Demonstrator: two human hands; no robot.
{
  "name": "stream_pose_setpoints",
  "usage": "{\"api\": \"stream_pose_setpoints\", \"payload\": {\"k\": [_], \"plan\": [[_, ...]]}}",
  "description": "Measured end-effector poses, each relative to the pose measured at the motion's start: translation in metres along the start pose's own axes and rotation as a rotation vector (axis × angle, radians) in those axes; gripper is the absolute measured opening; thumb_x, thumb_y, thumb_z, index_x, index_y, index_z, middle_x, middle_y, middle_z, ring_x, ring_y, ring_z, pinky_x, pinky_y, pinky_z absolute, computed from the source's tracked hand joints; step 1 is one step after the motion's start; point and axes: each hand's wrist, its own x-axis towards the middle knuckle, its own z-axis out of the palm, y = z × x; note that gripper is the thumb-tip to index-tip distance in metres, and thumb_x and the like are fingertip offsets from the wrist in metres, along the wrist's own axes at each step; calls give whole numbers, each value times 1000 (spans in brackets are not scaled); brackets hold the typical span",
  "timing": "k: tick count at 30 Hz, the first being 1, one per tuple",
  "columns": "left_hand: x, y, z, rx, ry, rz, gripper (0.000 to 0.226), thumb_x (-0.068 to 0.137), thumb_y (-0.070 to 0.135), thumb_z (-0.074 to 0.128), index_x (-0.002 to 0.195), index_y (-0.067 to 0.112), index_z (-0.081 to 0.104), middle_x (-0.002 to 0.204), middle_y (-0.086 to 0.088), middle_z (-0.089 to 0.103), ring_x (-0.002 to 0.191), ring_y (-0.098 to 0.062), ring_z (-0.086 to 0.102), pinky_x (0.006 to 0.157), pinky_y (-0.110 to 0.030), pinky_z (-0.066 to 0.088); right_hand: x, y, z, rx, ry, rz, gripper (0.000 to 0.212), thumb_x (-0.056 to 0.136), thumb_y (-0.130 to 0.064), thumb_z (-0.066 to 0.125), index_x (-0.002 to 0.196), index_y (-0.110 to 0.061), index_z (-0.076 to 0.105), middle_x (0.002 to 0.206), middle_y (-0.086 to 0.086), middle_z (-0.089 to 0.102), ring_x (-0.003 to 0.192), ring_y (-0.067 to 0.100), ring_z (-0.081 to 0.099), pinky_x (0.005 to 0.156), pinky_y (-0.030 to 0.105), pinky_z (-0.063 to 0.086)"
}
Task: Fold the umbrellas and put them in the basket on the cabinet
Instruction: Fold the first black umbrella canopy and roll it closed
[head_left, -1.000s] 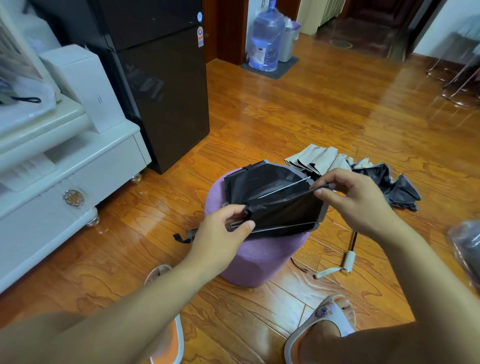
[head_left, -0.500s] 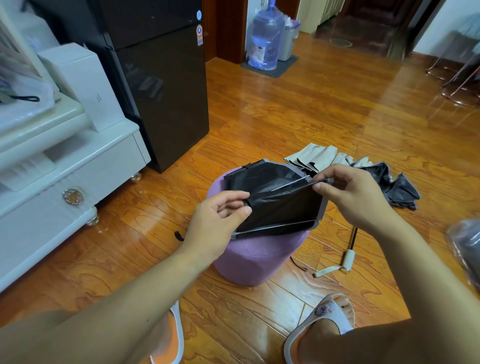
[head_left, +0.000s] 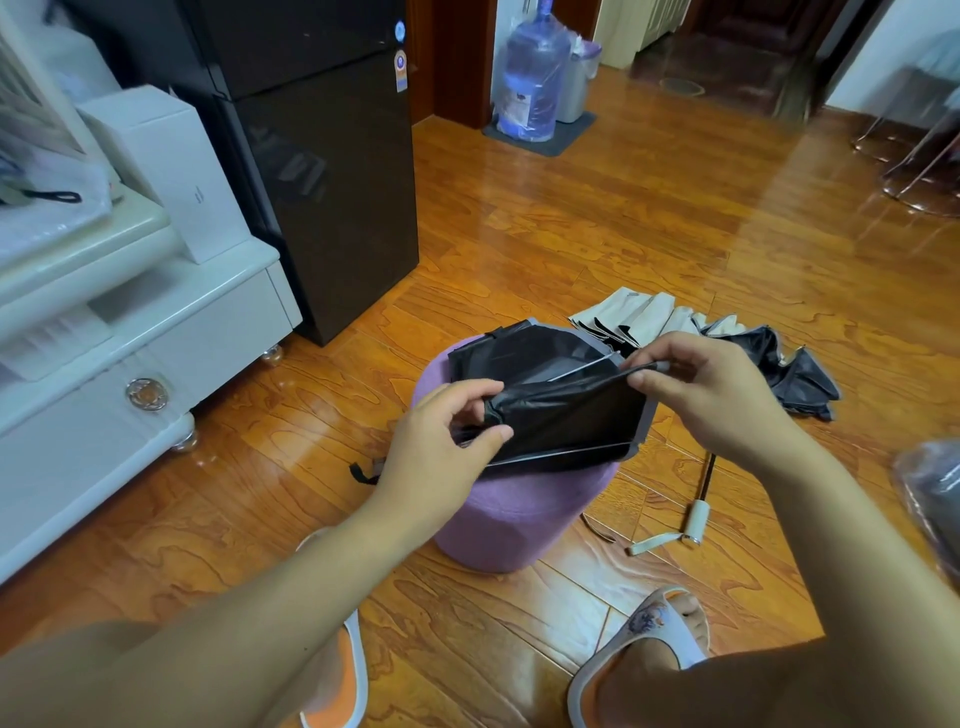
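Observation:
A black-lined umbrella (head_left: 566, 410) lies partly folded on top of a purple stool (head_left: 519, 514). My left hand (head_left: 441, 441) grips the bunched canopy at its left end. My right hand (head_left: 711, 395) pinches the tip of a metal rib at the upper right edge of the canopy. A second umbrella (head_left: 727, 353), beige outside and black inside, lies collapsed on the floor behind the stool, its shaft and pale handle (head_left: 693, 519) stretching toward me. The white cabinet (head_left: 171, 332) stands at the left; no basket can be made out on it.
A black fridge (head_left: 332, 171) stands beside the cabinet, with a white box (head_left: 171, 166) on the cabinet top. A water bottle (head_left: 535, 83) and a bin stand at the back. My slippered feet (head_left: 644, 639) are either side of the stool. A plastic-wrapped object (head_left: 935, 493) sits at right.
My left hand has moved up from the canopy's lower edge and now gathers the fabric at the left end. My right hand keeps its pinch on the rib tip.

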Motion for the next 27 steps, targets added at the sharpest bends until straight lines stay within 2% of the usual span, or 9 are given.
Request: {"api": "stream_pose_setpoints", "payload": {"k": [2,6,11,13,15,17,19,21,27], "plan": [[1,-1,3,113,24,52,37,86,14,81,118,29,72,85,9,61,90,-9,61,80,-14,47,0,-2,-1,9,-7,-14,13,90,-10,73,88,-22,73,97,-14,75,93,0,67,78,18,49],[4,-5,3,300,109,217,12,88,10,74,95,20,76,82,7,56,80,-9,57,72,-27,47,-2,-2,-6,8,-18,-51,10,88,-8,75,90,-18,75,99,-10,76,97,4,69,85,21,52],[-4,-6,-1,298,1,314,11,95,4,62,96,13,68,105,6,61,103,-7,58,86,-17,44,-4,0,-13,-17,-47,-80,9,88,-6,75,90,-14,75,99,-9,76,96,-3,68,79,7,48],[-7,-9,3,254,-21,259,11,95,6,61,97,16,64,111,9,66,109,-2,59,88,-14,43,-5,0,-11,3,-68,-74,9,89,-5,73,90,-14,74,98,-10,76,96,-2,69,81,10,50],[-9,-10,8,208,-37,164,14,93,16,68,102,21,60,112,14,67,109,1,60,88,-12,43,-5,0,-8,41,-66,-65,9,90,-4,72,90,-13,73,96,-8,77,93,2,71,80,16,53],[-7,-11,10,176,-35,88,23,87,22,78,104,23,62,103,18,67,103,3,61,84,-10,44,-5,0,-7,55,-60,-57,7,91,-5,71,92,-12,72,86,-14,76,81,0,69,70,14,52],[-2,-8,9,155,24,88,15,87,17,80,96,21,68,90,21,68,93,4,63,76,-5,42,-5,0,-7,52,-53,-54,3,92,-7,70,92,-10,70,72,-19,69,65,-3,61,59,10,43],[1,-4,6,119,75,87,10,88,10,78,87,19,73,81,19,70,86,4,64,72,-4,41,-4,2,-8,45,-43,-48,4,93,-8,70,91,-12,69,68,-15,66,60,-3,56,56,9,40],[-3,-9,3,135,104,124,10,89,11,77,91,20,80,88,23,74,90,2,69,77,-8,47,-2,4,-6,21,-67,-11,4,94,-11,69,91,-14,69,69,-21,66,65,-4,58,61,9,42]]}}
